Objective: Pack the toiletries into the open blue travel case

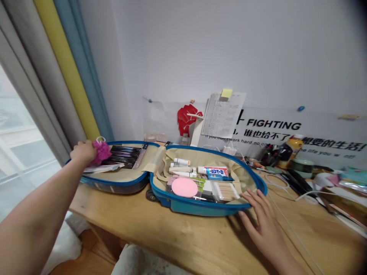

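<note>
A small blue suitcase lies spread on the desk, its two beige-lined halves side by side. Over the left half (111, 188), my left hand (83, 153) has its fingers closed on a purple-pink bath puff (101, 151) with a white loop. Beside the puff lies a pack of dark, slim sticks (124, 156). Fingers stretched and apart, my right hand (262, 219) rests at the rim of the right half (206, 209). That half holds a toothpaste tube (213, 170), a pink oval item (184, 187), a box of cotton swabs (225, 191) and several small white tubes (183, 174).
At the right, the wooden desk (160, 229) bears a bottle with an orange label (293, 149), a green round container (302, 167) and white cables (282, 182). Papers (225, 114) hang before the wall poster. Curtains (61, 76) and a window are at the left.
</note>
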`<state>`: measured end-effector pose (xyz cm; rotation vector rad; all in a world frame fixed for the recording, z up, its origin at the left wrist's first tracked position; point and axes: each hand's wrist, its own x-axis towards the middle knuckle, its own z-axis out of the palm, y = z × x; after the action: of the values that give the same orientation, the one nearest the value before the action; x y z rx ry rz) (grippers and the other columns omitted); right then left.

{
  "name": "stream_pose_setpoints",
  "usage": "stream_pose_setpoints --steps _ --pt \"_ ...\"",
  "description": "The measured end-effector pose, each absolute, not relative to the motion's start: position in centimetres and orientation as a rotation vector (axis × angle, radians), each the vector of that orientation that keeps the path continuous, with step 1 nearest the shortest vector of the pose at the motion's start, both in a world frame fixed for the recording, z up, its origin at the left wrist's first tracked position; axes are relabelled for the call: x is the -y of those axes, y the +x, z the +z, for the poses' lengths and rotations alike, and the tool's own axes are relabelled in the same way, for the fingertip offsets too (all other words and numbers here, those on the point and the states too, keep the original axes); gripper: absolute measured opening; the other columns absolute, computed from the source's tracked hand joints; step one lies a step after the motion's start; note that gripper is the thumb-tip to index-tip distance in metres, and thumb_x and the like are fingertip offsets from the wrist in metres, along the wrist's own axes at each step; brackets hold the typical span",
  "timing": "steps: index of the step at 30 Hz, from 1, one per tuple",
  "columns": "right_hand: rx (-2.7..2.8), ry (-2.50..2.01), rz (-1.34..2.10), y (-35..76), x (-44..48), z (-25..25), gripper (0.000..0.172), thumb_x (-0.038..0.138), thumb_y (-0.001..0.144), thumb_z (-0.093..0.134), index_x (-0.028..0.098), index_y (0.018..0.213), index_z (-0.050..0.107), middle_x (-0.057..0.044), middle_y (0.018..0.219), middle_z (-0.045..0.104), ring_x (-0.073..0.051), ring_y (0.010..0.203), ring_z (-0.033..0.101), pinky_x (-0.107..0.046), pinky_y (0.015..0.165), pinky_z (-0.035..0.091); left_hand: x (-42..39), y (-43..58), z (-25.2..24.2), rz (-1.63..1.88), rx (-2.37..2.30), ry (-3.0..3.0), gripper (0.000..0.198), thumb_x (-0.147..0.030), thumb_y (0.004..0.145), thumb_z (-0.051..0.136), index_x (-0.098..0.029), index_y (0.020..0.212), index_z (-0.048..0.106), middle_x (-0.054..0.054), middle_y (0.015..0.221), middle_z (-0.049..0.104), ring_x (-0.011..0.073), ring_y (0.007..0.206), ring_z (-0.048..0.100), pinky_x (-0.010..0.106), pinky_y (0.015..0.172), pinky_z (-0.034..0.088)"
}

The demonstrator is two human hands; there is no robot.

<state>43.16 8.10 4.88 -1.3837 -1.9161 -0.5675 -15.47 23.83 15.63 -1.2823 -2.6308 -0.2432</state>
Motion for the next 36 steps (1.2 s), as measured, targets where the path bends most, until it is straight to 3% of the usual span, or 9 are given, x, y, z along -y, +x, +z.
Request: stream_pose_setpoints --steps 7,14,21,29,36 --pt "1.904 -1.367 -0.534 43.2 -8.2 4.8 0.041 0.039 0.087 0.046 0.023 0.125 0.047 -0.010 0.130 0.052 -0.030 0.133 0.035 -0.052 0.102 0.038 -25.0 -7.0 20.9 -0.959 2.083 -1.652 0.032 -0.036 0.087 0.045 -0.011 0.106 0.052 0.013 0.113 0.054 0.0236 0.106 0.050 0.037 0.096 0.042" --pt "1.916 -1.363 -0.496 43.2 -8.1 4.8 0.043 0.040 0.087 0.046 0.024 0.127 0.045 -0.010 0.131 0.050 -0.029 0.134 0.034 -0.052 0.103 0.037 -24.5 11.5 20.6 -1.318 1.620 -2.434 0.010 -0.025 0.084 0.055 -0.018 0.090 0.053 0.004 0.096 0.055 0.0159 0.085 0.055 0.031 0.084 0.046" --pt "1.908 -1.343 -0.505 43.1 -8.1 4.7 0.042 0.040 0.088 0.046 0.024 0.127 0.046 -0.009 0.133 0.050 -0.029 0.134 0.034 -0.052 0.103 0.038 -24.0 24.9 16.2 -1.272 1.657 -2.763 0.012 -0.027 0.087 0.054 -0.018 0.094 0.052 0.007 0.101 0.053 0.0165 0.092 0.055 0.029 0.090 0.042" --pt "1.921 -1.349 -0.508 43.2 -8.1 4.8 0.042 0.040 0.088 0.046 0.024 0.127 0.046 -0.009 0.133 0.050 -0.029 0.134 0.034 -0.051 0.102 0.039 -22.9 29.6 13.3 -1.057 1.782 -2.867 0.029 -0.032 0.086 0.056 -0.011 0.107 0.053 0.017 0.118 0.051 0.0230 0.104 0.056 0.034 0.095 0.042" --pt "1.909 -1.376 -0.469 43.2 -8.1 4.7 0.044 0.041 0.088 0.044 0.024 0.128 0.045 -0.009 0.134 0.049 -0.030 0.134 0.034 -0.052 0.102 0.038 -23.1 29.0 12.9 -0.852 1.517 -3.147 0.039 -0.041 0.087 0.052 -0.016 0.117 0.055 0.010 0.123 0.058 0.0215 0.119 0.050 0.032 0.103 0.037"
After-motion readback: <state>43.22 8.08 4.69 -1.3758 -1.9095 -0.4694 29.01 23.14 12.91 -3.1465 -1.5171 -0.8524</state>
